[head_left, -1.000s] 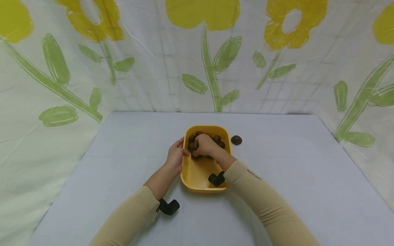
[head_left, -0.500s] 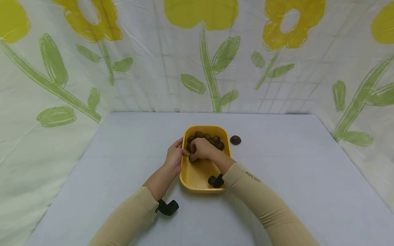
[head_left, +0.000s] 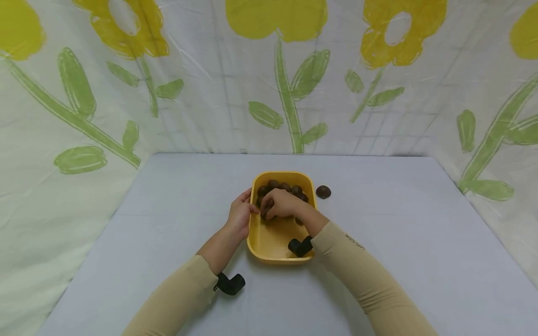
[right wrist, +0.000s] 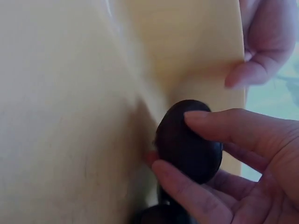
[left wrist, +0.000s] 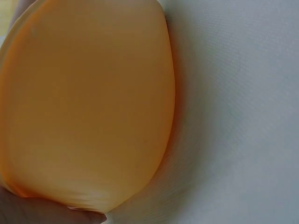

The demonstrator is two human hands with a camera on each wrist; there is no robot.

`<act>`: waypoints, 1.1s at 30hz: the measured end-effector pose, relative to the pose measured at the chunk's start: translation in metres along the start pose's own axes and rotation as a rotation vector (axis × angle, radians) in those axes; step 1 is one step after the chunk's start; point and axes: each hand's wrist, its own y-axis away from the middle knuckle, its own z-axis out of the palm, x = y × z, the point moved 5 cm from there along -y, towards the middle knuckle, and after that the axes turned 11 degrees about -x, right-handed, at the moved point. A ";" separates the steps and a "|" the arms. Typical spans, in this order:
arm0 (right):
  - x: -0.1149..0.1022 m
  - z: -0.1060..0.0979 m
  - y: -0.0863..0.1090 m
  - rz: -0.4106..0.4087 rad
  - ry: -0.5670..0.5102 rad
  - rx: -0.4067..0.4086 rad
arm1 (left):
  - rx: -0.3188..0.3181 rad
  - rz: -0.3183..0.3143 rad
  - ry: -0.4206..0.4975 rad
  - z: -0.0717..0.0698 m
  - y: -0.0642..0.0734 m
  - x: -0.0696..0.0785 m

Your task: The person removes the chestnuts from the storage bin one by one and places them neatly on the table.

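Observation:
A yellow plastic container (head_left: 273, 242) stands on the table with several dark brown, smooth, round pieces (head_left: 296, 190) gathered in its far half. My left hand (head_left: 240, 215) grips the container's left side, thumb over the rim and fingers outside; the container's outer wall (left wrist: 88, 102) fills much of the left wrist view. Inside the container, my right hand (head_left: 279, 204) pinches one dark round piece (right wrist: 189, 140) between thumb and fingers, close to the left wall. Another dark piece (right wrist: 163, 214) lies just below it in the right wrist view. My right hand hides some pieces.
One brown domed piece (head_left: 323, 192) lies on the white tablecloth (head_left: 378, 224), just outside the container's right rim. A flower-painted curtain (head_left: 193, 112) hangs behind the table. Black wrist mounts (head_left: 231, 283) stick out at both sleeves.
My right hand has shifted slightly toward the near side of the container. A dark piece now shows beneath my right wrist. My left hand keeps its hold on the rim.

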 end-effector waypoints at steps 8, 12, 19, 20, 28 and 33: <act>0.004 -0.013 0.009 -0.043 -0.093 0.005 | -0.007 0.007 0.026 0.002 -0.001 0.002; 0.008 -0.019 0.013 -0.039 -0.161 0.027 | -0.006 0.002 0.016 0.003 0.001 0.002; 0.021 -0.027 0.025 -0.031 -0.316 0.051 | 0.012 0.001 -0.022 0.002 0.002 0.002; 0.021 -0.029 0.029 -0.035 -0.318 0.066 | 0.012 0.003 -0.018 0.002 0.001 0.002; 0.031 -0.058 0.058 -0.048 -0.218 0.213 | 0.017 -0.003 0.011 0.001 0.000 0.000; 0.043 -0.074 0.078 -0.023 -0.228 0.317 | 0.014 -0.003 0.023 0.001 0.001 0.000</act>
